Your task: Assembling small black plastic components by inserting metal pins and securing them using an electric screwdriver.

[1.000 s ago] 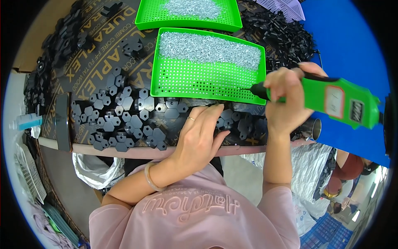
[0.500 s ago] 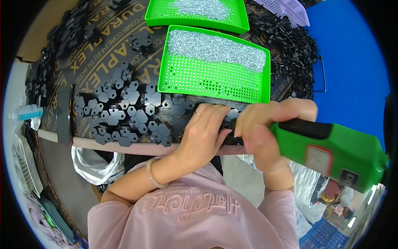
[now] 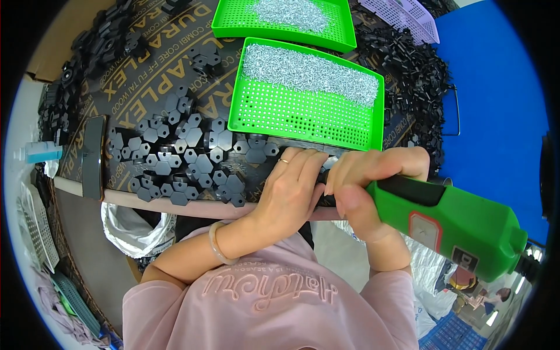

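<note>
My right hand (image 3: 373, 175) is wrapped round a green electric screwdriver (image 3: 472, 224) with a black lever on its upper side. The tool lies nearly level, its front end pointing left toward my left hand (image 3: 290, 189). That hand is bent over a dark piece at the table's near edge, fingers curled down and thumb toward the right hand. Most of this piece and the tool's tip are hidden by my fingers. To the left lie several black plastic parts with hexagonal plates (image 3: 195, 166). Beyond my hands is a green perforated tray (image 3: 303, 111) with small silver screws (image 3: 309, 70).
Behind it stands another green tray (image 3: 344, 38) with screws. A heap of small black pieces (image 3: 411, 81) lies at the right, near a purple basket (image 3: 429, 29). A dark phone-like slab (image 3: 93, 157) and more black parts (image 3: 108, 46) are at the left.
The screwdriver and my right hand have shifted left, closer to my left hand. My left hand keeps its place over the dark piece. The whole view has moved slightly.
</note>
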### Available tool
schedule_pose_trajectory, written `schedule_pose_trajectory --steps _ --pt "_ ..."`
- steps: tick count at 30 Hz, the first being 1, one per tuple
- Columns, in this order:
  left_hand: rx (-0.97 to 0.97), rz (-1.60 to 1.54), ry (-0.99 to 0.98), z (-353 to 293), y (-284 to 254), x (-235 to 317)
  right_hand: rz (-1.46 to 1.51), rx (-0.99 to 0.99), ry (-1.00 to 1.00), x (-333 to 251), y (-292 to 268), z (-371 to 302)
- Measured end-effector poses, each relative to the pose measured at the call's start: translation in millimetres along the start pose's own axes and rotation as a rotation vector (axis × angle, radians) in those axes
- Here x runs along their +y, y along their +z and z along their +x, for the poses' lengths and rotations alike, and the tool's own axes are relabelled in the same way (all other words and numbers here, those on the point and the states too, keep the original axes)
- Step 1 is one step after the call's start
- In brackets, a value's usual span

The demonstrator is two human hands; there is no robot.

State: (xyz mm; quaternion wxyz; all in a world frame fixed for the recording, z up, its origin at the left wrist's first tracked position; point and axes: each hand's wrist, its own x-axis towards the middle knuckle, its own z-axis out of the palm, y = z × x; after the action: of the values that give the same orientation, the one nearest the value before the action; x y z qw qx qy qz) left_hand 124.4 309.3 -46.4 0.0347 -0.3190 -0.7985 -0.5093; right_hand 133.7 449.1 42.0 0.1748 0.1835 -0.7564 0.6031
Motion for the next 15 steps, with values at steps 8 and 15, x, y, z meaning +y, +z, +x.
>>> schedule_pose_trajectory --steps 8,15 --pt "-0.017 0.263 0.047 4.9 -50.0 32.4 0.239 0.325 -0.171 6.6 -19.5 26.7" --pt "-0.081 0.812 -0.132 11.7 -85.6 21.1 0.087 0.364 -0.006 37.0 -13.7 35.3"
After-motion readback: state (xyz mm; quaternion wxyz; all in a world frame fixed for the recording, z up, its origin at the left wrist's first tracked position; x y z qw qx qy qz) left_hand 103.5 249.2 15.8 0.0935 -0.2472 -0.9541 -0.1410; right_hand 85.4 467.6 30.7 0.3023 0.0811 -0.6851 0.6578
